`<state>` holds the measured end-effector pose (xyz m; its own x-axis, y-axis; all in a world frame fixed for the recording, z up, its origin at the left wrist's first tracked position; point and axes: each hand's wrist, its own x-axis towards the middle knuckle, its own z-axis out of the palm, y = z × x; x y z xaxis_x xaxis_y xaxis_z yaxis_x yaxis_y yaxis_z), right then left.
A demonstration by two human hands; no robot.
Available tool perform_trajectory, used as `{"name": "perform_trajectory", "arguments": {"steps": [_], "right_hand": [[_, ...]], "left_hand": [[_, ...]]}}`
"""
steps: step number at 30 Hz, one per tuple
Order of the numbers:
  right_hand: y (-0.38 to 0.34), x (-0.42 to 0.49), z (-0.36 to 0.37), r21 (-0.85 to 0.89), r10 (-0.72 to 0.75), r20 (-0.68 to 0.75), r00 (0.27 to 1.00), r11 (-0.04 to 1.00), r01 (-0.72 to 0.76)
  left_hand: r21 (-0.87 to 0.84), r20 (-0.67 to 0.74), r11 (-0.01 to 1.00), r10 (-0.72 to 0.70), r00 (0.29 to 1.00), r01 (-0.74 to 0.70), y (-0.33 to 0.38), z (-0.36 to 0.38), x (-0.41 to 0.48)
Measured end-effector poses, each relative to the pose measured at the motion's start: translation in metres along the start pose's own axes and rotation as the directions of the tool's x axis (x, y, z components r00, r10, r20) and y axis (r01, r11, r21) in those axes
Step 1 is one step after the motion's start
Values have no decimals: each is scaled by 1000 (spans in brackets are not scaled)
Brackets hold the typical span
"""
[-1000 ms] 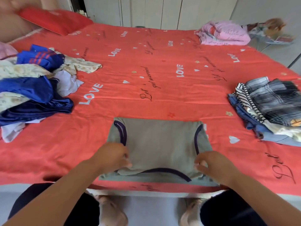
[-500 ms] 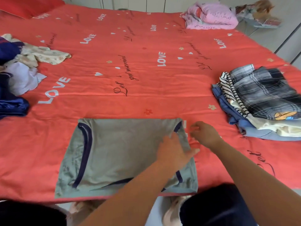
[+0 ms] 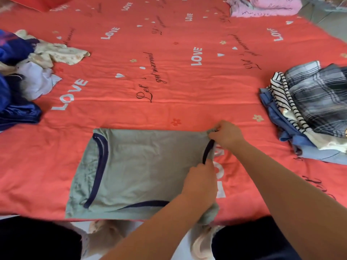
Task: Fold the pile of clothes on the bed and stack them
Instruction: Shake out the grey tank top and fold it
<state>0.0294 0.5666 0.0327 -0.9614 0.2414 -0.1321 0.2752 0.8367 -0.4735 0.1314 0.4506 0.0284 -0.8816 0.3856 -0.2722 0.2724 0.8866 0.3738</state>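
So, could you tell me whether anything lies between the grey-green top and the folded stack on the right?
Nothing visible does. Only bare red bedspread lies between the grey-green top and the folded stack. The left hand and right hand both grip the top's right edge, so nothing separates them from it either.

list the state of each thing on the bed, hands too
top, lying flat, right edge bunched
left hand, grips the top's near right edge
right hand, pinches the top's far right corner
stack, folded, at the right
pile, unfolded, heaped at the left
pink clothes, bundled at the far side, partly out of frame
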Motion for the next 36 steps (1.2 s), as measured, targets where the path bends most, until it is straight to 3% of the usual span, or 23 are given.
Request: {"name": "perform_trajectory", "arguments": {"steps": [3, 9, 15, 18, 21, 24, 28, 36], "right_hand": [[-20, -5, -19, 198, 31, -47, 998, 980, -21], [-110, -22, -36, 541, -112, 167, 980, 841, 4], [-225, -34, 16, 630, -230, 229, 946, 776, 36], [-256, -46, 56, 578, -264, 295, 918, 814, 49], [-245, -53, 92, 237, -279, 325, 904, 949, 207], [-208, -60, 108, 58, -297, 190, 936, 955, 291], [-155, -76, 109, -32, -329, -3, 944, 944, 328], [-120, -111, 118, 82, -216, 44, 975, 974, 212]], "left_hand": [[-370, -68, 927, -97, 993, 65, -24, -27, -18], [-779, -130, 622, -284, 950, 79, -97, -78, -55], [-917, -123, 392, -468, 875, 80, -197, -111, -90], [-918, -41, 343, -580, 814, 198, -251, -105, -104], [-838, 11, 433, -597, 802, 333, -285, -79, -116], [-747, -55, 568, -571, 819, 346, -296, -60, -118], [-616, -120, 729, -460, 880, 297, -293, -47, -123], [-439, -203, 831, -462, 863, 342, -292, -52, -116]]}}
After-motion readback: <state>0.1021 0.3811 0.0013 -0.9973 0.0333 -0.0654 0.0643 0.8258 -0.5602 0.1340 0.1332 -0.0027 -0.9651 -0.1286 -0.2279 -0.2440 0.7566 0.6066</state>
